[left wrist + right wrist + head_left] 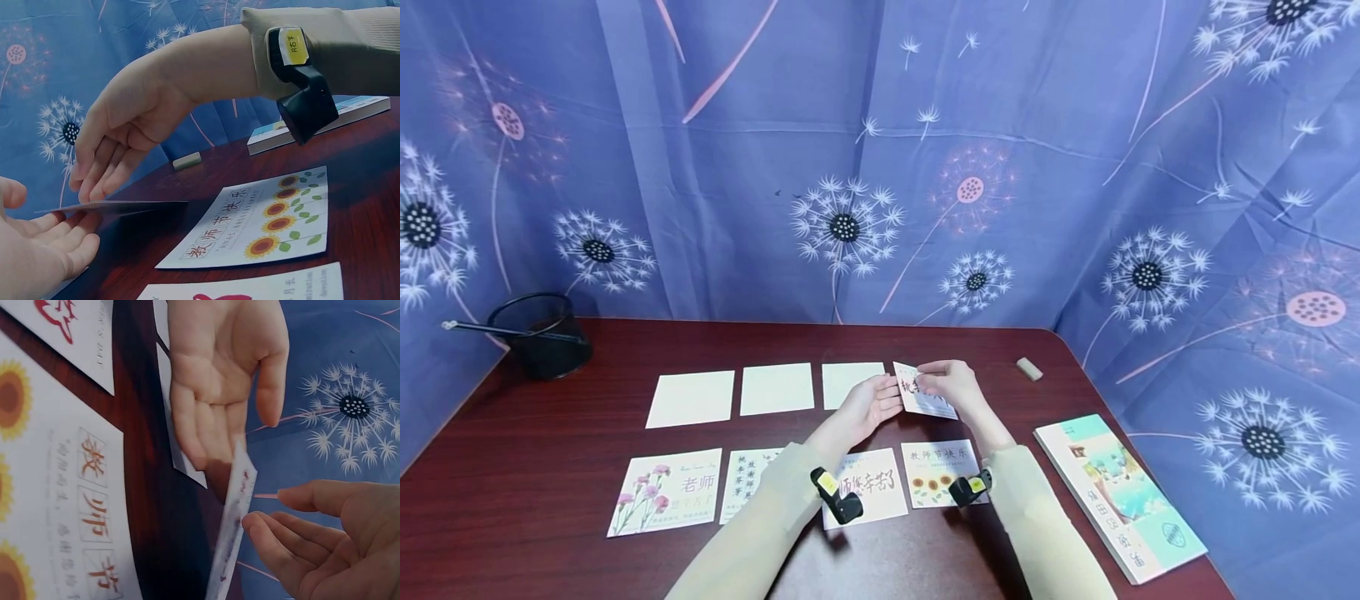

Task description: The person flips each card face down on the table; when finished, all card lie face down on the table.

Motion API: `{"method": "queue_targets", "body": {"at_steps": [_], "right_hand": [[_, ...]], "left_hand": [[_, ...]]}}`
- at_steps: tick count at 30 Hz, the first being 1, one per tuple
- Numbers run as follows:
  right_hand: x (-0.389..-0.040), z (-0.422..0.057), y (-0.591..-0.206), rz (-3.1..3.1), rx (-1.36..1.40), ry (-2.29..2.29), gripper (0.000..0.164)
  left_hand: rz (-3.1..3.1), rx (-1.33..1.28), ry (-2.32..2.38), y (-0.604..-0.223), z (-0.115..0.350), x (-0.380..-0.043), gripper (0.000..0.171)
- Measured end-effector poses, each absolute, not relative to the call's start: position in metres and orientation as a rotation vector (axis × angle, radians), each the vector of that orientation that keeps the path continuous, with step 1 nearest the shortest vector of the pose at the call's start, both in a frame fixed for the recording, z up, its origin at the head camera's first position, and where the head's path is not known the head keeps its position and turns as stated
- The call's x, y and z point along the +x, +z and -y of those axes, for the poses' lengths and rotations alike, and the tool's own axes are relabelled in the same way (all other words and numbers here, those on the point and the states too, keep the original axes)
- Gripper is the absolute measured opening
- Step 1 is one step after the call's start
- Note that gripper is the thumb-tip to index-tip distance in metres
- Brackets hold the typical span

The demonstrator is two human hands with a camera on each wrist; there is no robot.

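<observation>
A greeting card [922,398] with red and dark lettering is held tilted above the back row, near its right end. My left hand [863,407] lies palm up at the card's left edge, its fingers extended beneath it in the left wrist view. My right hand [953,387] comes from the right, fingertips against the printed face. In the right wrist view its thumb stands apart from the card [232,525]. A sunflower card [942,492] lies on the table below the hands, beside a card with red script [880,492] partly covered by my left forearm.
Three blank cards [690,399] form the back row. A pink-flower card [662,493] and a lettered card [745,475] lie front left. A book [1120,496] is at the right, an eraser [1029,369] behind it. A black pen holder [550,346] lies back left.
</observation>
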State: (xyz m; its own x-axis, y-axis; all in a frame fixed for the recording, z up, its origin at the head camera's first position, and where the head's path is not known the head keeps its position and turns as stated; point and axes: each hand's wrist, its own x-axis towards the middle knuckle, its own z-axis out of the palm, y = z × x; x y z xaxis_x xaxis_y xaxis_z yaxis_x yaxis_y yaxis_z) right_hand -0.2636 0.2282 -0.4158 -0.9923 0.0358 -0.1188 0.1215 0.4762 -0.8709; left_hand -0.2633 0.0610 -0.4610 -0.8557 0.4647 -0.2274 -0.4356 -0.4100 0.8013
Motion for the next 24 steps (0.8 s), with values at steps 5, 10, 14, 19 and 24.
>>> {"method": "queue_targets", "body": {"at_steps": [5,10,14,19,24], "right_hand": [[-0.263,-0.228,-0.418,-2.604,0.137,-1.576,0.032],[-0.261,-0.229,-0.413,-2.646,0.117,-1.526,0.035],[-0.259,-0.23,-0.406,-2.673,0.129,-1.5,0.04],[-0.258,-0.232,-0.399,-2.715,0.106,-1.517,0.044],[-0.255,-0.233,-0.392,-2.763,0.087,-1.502,0.047]], "left_hand": [[-1.26,0.06,2.269,-0.46,-0.062,-0.263,0.055],[-1.24,0.078,2.285,-0.456,-0.064,-0.262,0.057],[-1.215,0.128,2.3,-0.452,-0.066,-0.26,0.058],[-1.182,0.223,2.309,-0.448,-0.069,-0.259,0.059],[-1.163,0.307,2.316,-0.443,-0.07,-0.261,0.058]]}}
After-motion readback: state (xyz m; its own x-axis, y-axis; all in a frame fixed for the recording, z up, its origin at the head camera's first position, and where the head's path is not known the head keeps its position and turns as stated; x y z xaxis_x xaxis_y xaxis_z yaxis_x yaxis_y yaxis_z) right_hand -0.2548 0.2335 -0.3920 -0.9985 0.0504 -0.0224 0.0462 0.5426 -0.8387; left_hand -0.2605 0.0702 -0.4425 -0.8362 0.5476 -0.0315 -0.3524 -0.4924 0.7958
